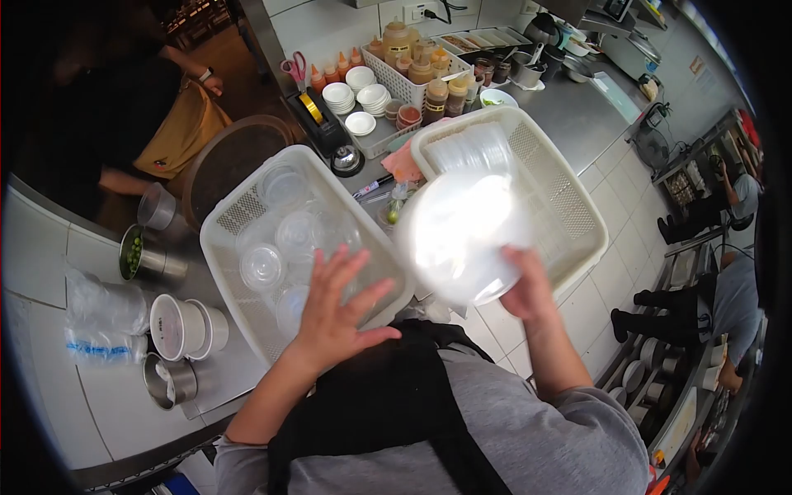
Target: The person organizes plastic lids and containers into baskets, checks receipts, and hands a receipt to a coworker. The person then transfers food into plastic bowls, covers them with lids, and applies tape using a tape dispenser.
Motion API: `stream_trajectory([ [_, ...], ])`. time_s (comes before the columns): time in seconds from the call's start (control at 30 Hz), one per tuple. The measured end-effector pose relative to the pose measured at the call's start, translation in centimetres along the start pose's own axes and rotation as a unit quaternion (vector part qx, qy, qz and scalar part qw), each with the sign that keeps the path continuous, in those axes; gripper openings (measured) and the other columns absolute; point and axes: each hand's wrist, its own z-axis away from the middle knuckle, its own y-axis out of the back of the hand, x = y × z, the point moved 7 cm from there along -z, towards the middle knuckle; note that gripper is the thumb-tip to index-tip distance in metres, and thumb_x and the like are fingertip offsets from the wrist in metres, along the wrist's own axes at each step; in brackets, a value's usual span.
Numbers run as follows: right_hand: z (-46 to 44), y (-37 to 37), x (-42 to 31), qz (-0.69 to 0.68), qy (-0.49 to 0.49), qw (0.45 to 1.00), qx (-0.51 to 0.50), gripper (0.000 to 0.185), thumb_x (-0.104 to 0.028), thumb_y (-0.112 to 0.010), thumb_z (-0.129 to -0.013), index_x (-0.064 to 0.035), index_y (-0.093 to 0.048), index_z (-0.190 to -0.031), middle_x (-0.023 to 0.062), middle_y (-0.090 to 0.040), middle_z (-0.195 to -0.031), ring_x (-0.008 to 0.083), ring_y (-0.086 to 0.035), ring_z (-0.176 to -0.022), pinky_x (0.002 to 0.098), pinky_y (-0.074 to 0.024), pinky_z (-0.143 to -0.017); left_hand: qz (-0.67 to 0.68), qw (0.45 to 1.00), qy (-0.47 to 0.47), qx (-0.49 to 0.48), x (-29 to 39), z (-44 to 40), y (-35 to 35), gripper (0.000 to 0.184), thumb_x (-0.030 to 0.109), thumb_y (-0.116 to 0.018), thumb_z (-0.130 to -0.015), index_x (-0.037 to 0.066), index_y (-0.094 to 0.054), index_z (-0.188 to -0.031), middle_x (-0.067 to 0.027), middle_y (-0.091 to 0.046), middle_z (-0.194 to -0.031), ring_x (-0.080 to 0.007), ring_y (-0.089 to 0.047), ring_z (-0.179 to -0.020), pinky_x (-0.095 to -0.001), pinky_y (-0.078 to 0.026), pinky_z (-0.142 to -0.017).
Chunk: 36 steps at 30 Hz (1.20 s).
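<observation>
My right hand (525, 285) grips the lower right edge of a round, shiny translucent lid or container (466, 235), which is blurred and glares white. My left hand (342, 305) has its fingers spread over the near part of the left white basket (216, 239) and holds nothing. Inside that basket lie several clear round plastic lids or cups (262, 266). The right white basket (596, 227) stands beyond the held item and contains a stack of clear plastic pieces (472, 151).
A marker (373, 186), a bell (347, 160) and a tape dispenser (318, 120) sit between the baskets. Sauce bottles (403, 43) and white bowls (360, 124) stand behind. Tubs (176, 327) are at left. A person (107, 107) is at upper left; others (726, 305) at right.
</observation>
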Motion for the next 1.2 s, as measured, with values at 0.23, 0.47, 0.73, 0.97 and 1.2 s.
stream_trajectory([
  [0.23,-4.8,4.4,-18.3,0.468,0.524,0.651,0.288,0.074,-0.017,-0.072,-0.08,-0.0066,-0.034,-0.143,0.0179,-0.045,-0.135,0.0311,-0.044,-0.125,0.0448,-0.0359,-0.106,0.008,0.989,0.132,0.065,-3.2,3.7,2.8,0.073,0.03,-0.081,-0.073,0.011,-0.047,-0.135,-0.0201,-0.032,-0.149,-0.0447,-0.03,-0.138,-0.06,-0.019,-0.113],
  [0.47,-14.2,5.6,-13.8,0.731,0.46,0.448,0.231,0.077,-0.021,-0.079,-0.071,-0.0305,-0.046,-0.14,0.0143,-0.035,-0.142,0.0365,-0.043,-0.124,0.0505,-0.0358,-0.102,-0.066,0.966,0.241,0.062,-6.1,5.5,3.5,0.067,0.018,-0.076,-0.077,0.009,-0.046,-0.137,-0.0223,-0.027,-0.15,-0.044,-0.028,-0.138,-0.0573,-0.021,-0.113],
  [0.73,-17.4,6.8,-11.5,0.756,0.376,0.492,0.211,0.063,-0.037,-0.076,-0.078,-0.0317,-0.052,-0.135,0.0166,-0.037,-0.143,0.0376,-0.044,-0.126,0.0511,-0.0403,-0.099,-0.097,0.931,0.337,0.098,-8.1,10.1,5.7,0.064,0.007,-0.07,-0.081,0.009,-0.044,-0.139,-0.0201,-0.022,-0.152,-0.0398,-0.029,-0.138,-0.047,-0.029,-0.112],
  [0.97,-19.0,8.0,-11.9,0.766,0.355,0.504,0.181,0.059,-0.038,-0.073,-0.081,-0.0298,-0.052,-0.135,0.02,-0.039,-0.142,0.0416,-0.045,-0.125,0.0508,-0.0414,-0.1,-0.1,0.918,0.363,0.126,-9.9,12.5,6.1,0.063,0.009,-0.071,-0.081,0.01,-0.045,-0.138,-0.0224,-0.024,-0.15,-0.0438,-0.032,-0.136,-0.0479,-0.03,-0.111],
  [1.2,-21.0,9.4,-11.5,0.783,0.331,0.501,0.159,0.053,-0.042,-0.065,-0.088,-0.028,-0.05,-0.137,0.0226,-0.039,-0.144,0.0408,-0.04,-0.132,0.0502,-0.0367,-0.105,-0.144,0.908,0.388,0.063,-13.4,13.4,5.8,0.058,0.015,-0.072,-0.082,0.01,-0.049,-0.135,-0.0238,-0.025,-0.15,-0.0439,-0.03,-0.137,-0.0486,-0.029,-0.112],
])
